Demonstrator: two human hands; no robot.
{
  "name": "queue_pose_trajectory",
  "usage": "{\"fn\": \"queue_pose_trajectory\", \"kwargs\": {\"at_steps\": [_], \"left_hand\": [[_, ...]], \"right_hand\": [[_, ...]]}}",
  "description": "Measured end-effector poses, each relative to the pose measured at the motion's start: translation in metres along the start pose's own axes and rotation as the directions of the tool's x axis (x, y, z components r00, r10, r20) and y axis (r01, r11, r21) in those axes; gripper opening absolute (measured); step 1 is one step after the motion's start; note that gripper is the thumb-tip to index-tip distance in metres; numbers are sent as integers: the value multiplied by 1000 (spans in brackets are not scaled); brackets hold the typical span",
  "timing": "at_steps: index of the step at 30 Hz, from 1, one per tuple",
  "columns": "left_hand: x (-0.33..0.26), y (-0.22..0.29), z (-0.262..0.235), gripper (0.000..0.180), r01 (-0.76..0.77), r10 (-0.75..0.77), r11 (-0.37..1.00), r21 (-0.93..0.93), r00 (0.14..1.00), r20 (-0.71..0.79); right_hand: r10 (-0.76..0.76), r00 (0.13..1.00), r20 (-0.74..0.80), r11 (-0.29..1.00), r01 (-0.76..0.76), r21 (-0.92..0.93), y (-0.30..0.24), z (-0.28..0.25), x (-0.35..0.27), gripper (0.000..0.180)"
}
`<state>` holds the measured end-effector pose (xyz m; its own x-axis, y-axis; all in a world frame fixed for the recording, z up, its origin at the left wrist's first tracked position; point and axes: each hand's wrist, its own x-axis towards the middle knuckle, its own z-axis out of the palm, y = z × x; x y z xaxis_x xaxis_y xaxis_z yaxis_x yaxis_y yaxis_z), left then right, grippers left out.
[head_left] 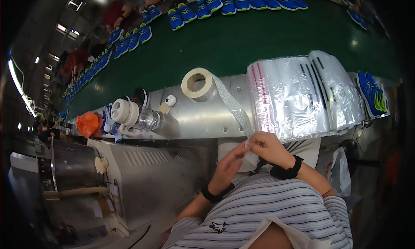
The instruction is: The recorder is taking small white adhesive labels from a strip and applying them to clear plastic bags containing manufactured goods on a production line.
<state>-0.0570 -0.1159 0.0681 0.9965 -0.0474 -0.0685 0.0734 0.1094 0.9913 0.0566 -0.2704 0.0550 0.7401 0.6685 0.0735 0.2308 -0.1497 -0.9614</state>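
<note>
My left hand (228, 164) and my right hand (270, 148) meet in front of my body, just below the near edge of the metal worktop. Their fingertips are pinched together at the end of a pale label strip (232, 105). The strip runs down from a large label roll (193, 85) lying on its side on the worktop. What exactly lies between the fingertips is partly hidden. Beside my right hand is a stack of clear plastic bags (292, 100) with red and black markings.
Beyond the metal worktop (190, 117) stretches a green conveyor belt (216, 46) with rows of blue shoes (235, 2). To the left stand a clear bottle (149, 118), a white earbud case (170, 100) and an orange bag (87, 123). More blue shoes (370, 93) lie right of the bags.
</note>
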Motion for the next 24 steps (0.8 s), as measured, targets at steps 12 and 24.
{"fn": "queue_pose_trajectory", "kwargs": {"at_steps": [12, 24], "left_hand": [[10, -19, -13, 62, 53, -114, 654, -755, 993, -28], [158, -36, 33, 64, 34, 138, 498, -867, 984, 117]], "right_hand": [[96, 995, 8, 989, -97, 115, 4, -10, -5, 13], [-289, 832, -473, 638, -201, -743, 32, -65, 17, 32]]}}
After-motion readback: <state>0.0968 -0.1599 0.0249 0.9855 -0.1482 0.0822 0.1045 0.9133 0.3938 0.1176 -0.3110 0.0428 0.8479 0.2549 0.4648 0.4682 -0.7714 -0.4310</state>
